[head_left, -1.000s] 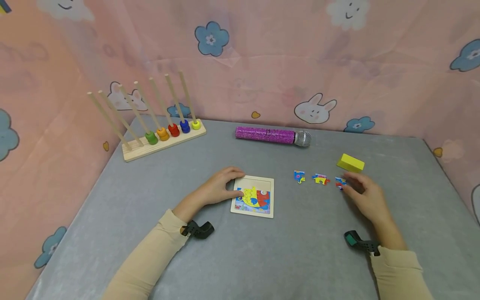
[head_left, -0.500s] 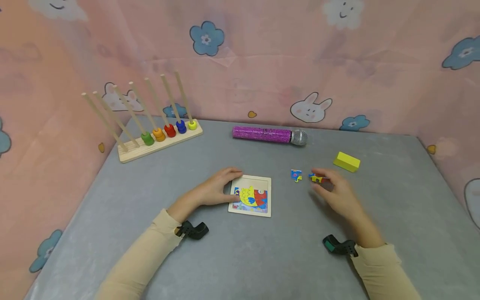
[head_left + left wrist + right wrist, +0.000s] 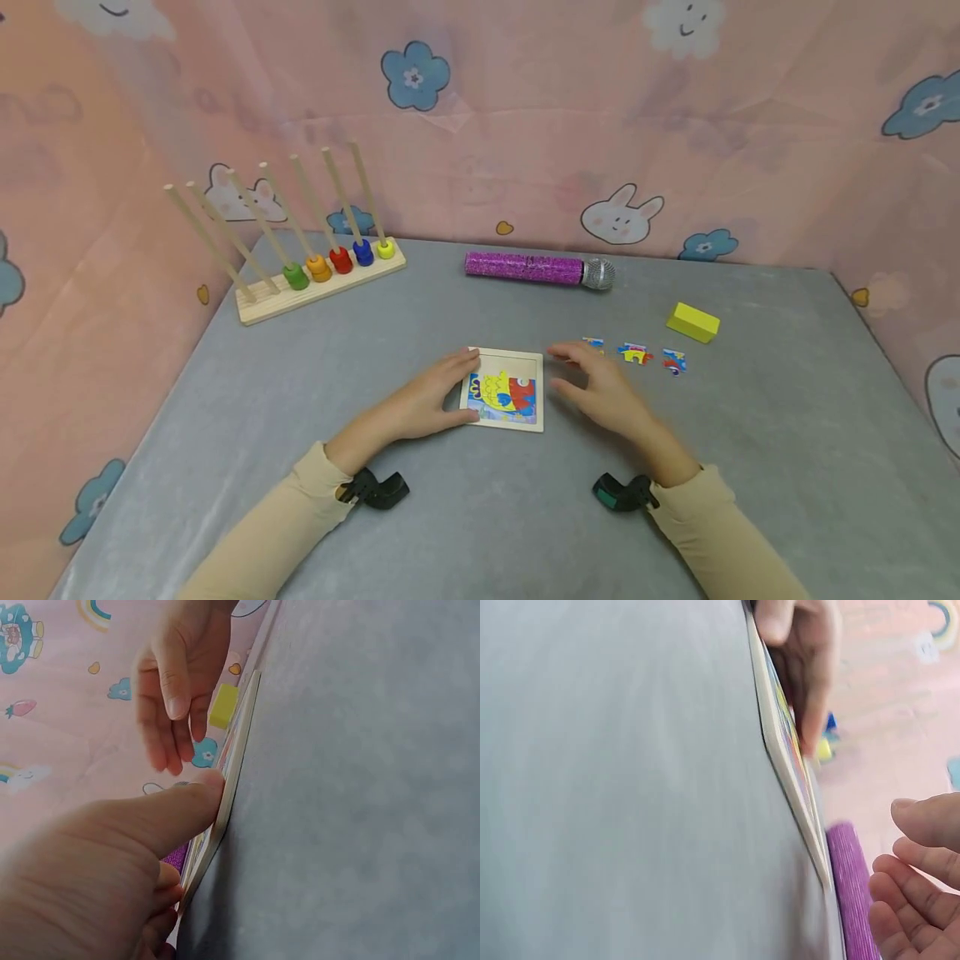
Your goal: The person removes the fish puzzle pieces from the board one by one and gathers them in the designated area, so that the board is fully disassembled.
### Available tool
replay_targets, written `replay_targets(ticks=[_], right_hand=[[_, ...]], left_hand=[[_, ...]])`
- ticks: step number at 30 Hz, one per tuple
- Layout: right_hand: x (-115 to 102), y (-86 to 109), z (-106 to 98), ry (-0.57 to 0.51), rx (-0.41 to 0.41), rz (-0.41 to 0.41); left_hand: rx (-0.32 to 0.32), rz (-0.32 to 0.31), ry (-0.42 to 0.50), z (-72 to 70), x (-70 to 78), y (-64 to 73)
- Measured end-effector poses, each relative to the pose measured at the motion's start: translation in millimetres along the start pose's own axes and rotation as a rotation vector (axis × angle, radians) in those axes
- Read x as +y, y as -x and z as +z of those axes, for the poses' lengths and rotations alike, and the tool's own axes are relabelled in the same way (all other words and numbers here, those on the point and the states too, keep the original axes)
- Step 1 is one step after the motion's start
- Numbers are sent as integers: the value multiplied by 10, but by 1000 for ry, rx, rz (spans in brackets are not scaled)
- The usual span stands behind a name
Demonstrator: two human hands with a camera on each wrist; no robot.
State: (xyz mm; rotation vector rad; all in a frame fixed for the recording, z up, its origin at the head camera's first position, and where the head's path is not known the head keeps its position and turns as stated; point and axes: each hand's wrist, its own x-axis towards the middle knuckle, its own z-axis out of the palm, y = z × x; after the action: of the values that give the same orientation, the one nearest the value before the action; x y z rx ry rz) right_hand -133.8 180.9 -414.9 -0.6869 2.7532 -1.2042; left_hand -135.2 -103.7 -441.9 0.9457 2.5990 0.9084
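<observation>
A wooden-framed jigsaw puzzle point(image 3: 504, 393) lies flat on the grey table, its lower part filled with a yellow and red fish picture and its upper strip bare wood. My left hand point(image 3: 416, 396) holds its left side, thumb at the near corner and fingers at the far one. My right hand point(image 3: 611, 396) hovers just off the right side, fingers apart; nothing shows between them in the right wrist view. Loose jigsaw pieces lie to the right: a blue piece point(image 3: 595, 343) partly hidden by the right hand, a yellow-and-red piece point(image 3: 635, 353) and a blue-and-red piece point(image 3: 674, 361).
A purple glitter microphone point(image 3: 525, 267) lies behind the puzzle. At the back left stands a wooden peg rack point(image 3: 326, 287) with upright rods and coloured rings. A yellow block point(image 3: 693, 322) lies beyond the loose pieces. Patterned pink cloth point(image 3: 510, 167) hangs behind the table.
My right hand has moved left from the blue-and-red piece, past the others, to the puzzle's right side. The loose pieces appear unmoved. My left thumb has slid toward the puzzle's near corner.
</observation>
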Motion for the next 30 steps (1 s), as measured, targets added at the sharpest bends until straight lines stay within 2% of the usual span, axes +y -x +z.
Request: replay_targets(ticks=[9,16,23,30], right_hand=[[-280,-226,279,-24,-110,-37],[-343,-332,450,21,-167,-40],[-299,-321,627,17,-123,-107],[-297,-315,682,23,-92,-112]], left_hand=[[25,1,0,-2,-5,22],[41,27,-11,19,-36,11],[49,39,-5,16,-35,25],[43,25,10,-4,-24,12]])
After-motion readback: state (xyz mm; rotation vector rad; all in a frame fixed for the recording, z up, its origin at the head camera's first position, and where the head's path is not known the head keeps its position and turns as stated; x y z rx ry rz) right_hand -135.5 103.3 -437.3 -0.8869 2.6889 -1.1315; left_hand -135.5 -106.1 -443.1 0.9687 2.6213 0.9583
